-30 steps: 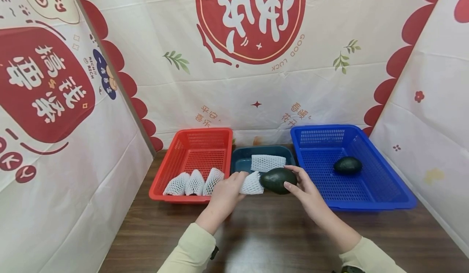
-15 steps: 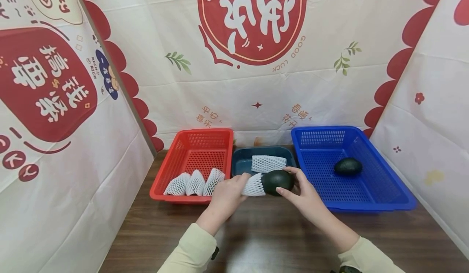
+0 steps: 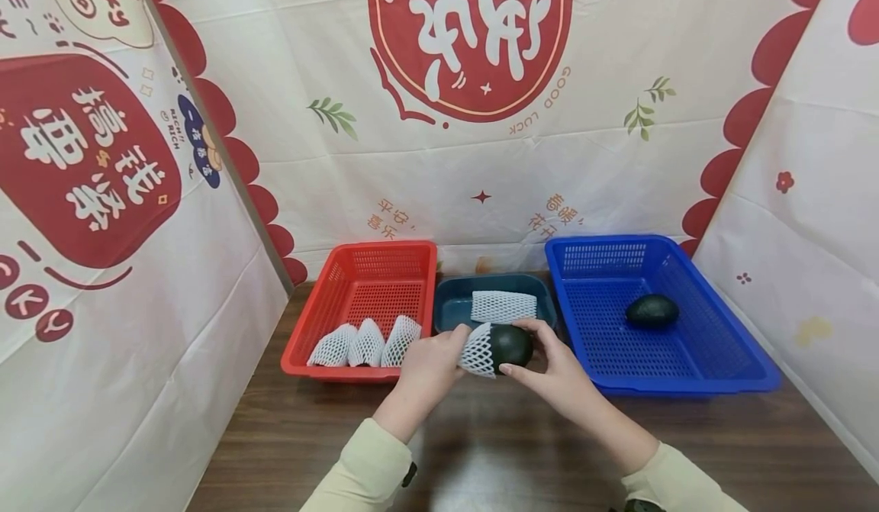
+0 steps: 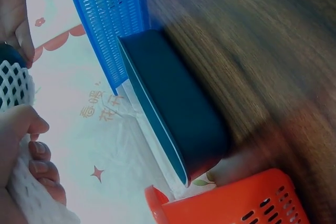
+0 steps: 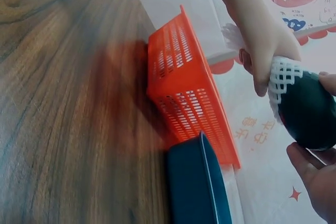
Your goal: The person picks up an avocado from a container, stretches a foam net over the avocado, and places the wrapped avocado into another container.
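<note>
Jutting from the mouth of a white foam net [image 3: 477, 352], a dark green fruit [image 3: 512, 346] was held between both hands above the wooden table [image 3: 481, 451], near the teal tray [image 3: 452, 307]. By the left hand [image 3: 427, 363] the net was gripped, its fingers curled round the mesh, and a loose end of the net was seen beyond the fingers in the left wrist view. By the right hand [image 3: 563, 375] the bare end of the fruit was held, thumb and fingers being parted to the fruit's width. How far the fruit was seated inside the net could not be told, since that part was hidden by the left hand. In the teal tray another net [image 3: 504, 307] was laid flat. Three netted fruits [image 3: 367, 342] were lined up along the near side of the red basket [image 3: 387, 298], while a single bare fruit [image 3: 652, 311] was contained in the blue basket [image 3: 597, 336].
</note>
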`<state>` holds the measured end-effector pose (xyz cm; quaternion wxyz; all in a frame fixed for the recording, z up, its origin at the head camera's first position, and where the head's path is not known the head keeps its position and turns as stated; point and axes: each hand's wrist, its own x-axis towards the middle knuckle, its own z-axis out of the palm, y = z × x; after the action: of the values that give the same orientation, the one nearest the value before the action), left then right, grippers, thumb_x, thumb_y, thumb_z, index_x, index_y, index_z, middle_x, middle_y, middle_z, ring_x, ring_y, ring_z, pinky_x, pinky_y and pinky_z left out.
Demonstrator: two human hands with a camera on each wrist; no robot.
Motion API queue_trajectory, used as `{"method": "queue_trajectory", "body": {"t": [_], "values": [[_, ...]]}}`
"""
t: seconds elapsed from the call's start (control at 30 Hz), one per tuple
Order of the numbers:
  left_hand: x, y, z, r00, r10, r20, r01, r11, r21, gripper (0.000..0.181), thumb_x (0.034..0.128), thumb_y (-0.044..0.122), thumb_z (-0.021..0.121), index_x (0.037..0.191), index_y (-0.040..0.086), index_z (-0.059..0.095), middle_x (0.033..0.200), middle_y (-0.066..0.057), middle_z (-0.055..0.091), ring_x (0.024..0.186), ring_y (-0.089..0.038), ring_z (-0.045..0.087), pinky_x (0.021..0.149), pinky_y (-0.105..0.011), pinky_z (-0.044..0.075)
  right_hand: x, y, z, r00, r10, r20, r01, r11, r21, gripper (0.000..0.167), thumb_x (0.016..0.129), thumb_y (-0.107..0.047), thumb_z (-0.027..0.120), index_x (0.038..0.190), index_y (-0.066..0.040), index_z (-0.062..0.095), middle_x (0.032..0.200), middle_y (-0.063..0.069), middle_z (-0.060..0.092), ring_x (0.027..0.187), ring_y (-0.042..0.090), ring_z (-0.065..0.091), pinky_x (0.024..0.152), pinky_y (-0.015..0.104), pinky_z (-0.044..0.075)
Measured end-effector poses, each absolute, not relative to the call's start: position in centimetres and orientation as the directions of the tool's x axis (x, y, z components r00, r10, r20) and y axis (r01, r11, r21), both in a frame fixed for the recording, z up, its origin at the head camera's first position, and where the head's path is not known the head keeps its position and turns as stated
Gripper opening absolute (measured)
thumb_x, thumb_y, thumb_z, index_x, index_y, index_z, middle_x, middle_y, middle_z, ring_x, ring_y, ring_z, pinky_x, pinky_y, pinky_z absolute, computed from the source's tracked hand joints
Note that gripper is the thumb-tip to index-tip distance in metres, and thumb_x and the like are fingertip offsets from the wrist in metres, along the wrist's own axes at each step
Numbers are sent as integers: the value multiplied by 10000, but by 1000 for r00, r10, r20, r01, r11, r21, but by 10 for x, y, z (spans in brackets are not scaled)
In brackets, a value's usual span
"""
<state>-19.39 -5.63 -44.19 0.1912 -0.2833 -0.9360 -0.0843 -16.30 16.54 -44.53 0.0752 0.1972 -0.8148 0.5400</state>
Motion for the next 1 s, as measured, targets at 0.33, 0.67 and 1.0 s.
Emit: {"method": "queue_trajectory", "body": {"t": [0.33, 0.67, 1.0], "values": [[-190, -48, -441, -812, 456, 364, 514, 854, 77, 450, 793, 321, 814, 1117, 150, 554, 907, -12, 684, 670, -138, 635, 573, -298, 524, -163, 161, -448, -925, -198, 323, -375, 348, -859, 605, 837, -283, 785, 1344, -162, 478, 1311, 50, 531, 1175, 200, 541, 974, 375, 460], [-191, -53, -439, -802, 442, 401, 534, 832, 150, 503, 755, 310, 843, 1157, 173, 574, 988, 0, 663, 796, -139, 624, 683, -313, 538, -165, 175, -449, -828, -349, 439, -524, 203, -827, 556, 911, -45, 674, 1428, -128, 486, 1344, 95, 488, 1090, 193, 584, 896, 237, 497], [-189, -47, -437, -780, 439, 446, 539, 833, 122, 568, 739, 346, 854, 1201, 155, 583, 1059, -21, 666, 884, -174, 624, 765, -352, 530, -160, 167, -436, -838, -257, 482, -543, 298, -785, 503, 823, 16, 749, 1302, -22, 600, 1189, 79, 602, 925, 174, 653, 806, 287, 545]]}}
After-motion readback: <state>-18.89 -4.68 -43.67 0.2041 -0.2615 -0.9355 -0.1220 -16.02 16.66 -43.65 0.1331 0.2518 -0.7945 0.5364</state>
